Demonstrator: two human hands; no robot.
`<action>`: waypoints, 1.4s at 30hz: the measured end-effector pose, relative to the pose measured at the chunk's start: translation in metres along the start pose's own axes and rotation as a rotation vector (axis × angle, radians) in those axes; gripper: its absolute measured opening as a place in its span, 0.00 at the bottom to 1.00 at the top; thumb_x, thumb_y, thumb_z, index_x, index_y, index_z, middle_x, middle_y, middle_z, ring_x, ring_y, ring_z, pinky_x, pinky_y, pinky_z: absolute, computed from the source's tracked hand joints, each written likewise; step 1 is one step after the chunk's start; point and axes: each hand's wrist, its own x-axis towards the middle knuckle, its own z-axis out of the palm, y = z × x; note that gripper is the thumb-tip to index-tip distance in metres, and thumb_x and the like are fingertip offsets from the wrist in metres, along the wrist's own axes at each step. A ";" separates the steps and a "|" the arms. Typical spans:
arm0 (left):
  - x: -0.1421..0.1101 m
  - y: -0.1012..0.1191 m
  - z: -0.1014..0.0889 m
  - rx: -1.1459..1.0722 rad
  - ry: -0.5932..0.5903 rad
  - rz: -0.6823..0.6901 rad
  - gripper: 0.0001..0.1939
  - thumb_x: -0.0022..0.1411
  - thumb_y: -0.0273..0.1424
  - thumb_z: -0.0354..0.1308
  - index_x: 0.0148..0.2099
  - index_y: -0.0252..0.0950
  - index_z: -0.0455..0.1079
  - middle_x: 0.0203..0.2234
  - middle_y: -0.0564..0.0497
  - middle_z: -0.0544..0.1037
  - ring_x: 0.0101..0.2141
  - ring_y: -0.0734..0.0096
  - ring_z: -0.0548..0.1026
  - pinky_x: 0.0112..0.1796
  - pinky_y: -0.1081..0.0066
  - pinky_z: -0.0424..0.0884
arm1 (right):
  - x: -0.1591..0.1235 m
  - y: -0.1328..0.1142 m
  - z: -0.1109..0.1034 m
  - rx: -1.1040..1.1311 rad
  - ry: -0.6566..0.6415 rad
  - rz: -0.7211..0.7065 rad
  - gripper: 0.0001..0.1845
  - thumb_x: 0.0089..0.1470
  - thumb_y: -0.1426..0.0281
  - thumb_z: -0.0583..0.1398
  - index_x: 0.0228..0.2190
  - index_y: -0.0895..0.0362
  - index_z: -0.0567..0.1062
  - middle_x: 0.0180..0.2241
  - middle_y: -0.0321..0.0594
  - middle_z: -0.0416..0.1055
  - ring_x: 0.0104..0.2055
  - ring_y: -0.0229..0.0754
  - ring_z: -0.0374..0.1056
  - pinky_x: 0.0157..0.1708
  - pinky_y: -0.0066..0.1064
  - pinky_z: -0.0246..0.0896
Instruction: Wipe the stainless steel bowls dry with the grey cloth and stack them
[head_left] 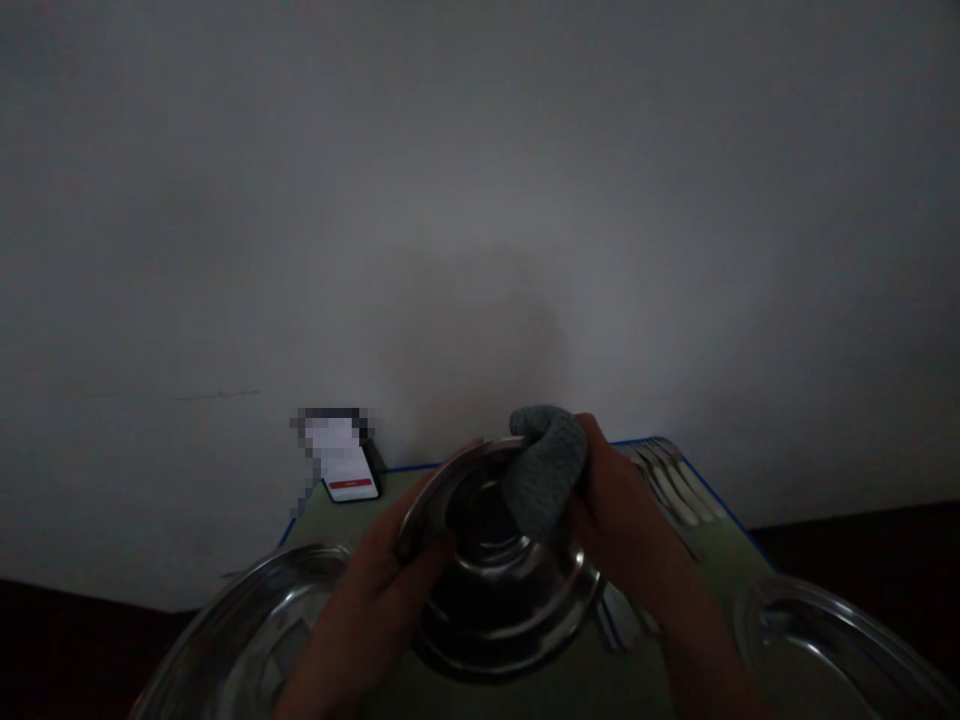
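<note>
The left hand [382, 590] gripped the metal bowl [495, 620] by its left side; the right hand [619, 510] held the grey cloth [551, 470] at its far-right rim. The bowl was tilted between both hands, over the green table [712, 550].

Room above bowl [504, 612]; left basin [225, 615], right basin [844, 604] flank.
</note>
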 end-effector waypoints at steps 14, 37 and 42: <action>0.011 -0.019 0.033 0.163 0.515 0.263 0.27 0.55 0.31 0.64 0.57 0.41 0.67 0.52 0.47 0.75 0.56 0.59 0.69 0.58 0.61 0.60 | 0.003 -0.002 0.024 0.177 0.443 0.100 0.17 0.56 0.72 0.51 0.49 0.53 0.63 0.47 0.47 0.69 0.53 0.45 0.65 0.51 0.42 0.62; 0.013 -0.014 0.027 0.364 0.627 0.462 0.40 0.57 0.27 0.62 0.66 0.54 0.48 0.65 0.51 0.58 0.62 0.64 0.59 0.61 0.61 0.55 | 0.005 -0.006 0.026 0.295 0.383 0.114 0.24 0.54 0.71 0.53 0.54 0.53 0.65 0.55 0.47 0.66 0.60 0.49 0.58 0.58 0.48 0.53; 0.010 -0.010 0.008 0.356 0.274 0.312 0.21 0.61 0.27 0.56 0.55 0.49 0.64 0.44 0.54 0.77 0.45 0.68 0.76 0.46 0.68 0.73 | 0.007 0.007 0.010 0.198 0.267 0.097 0.16 0.50 0.73 0.55 0.43 0.54 0.68 0.38 0.43 0.74 0.44 0.46 0.70 0.41 0.39 0.65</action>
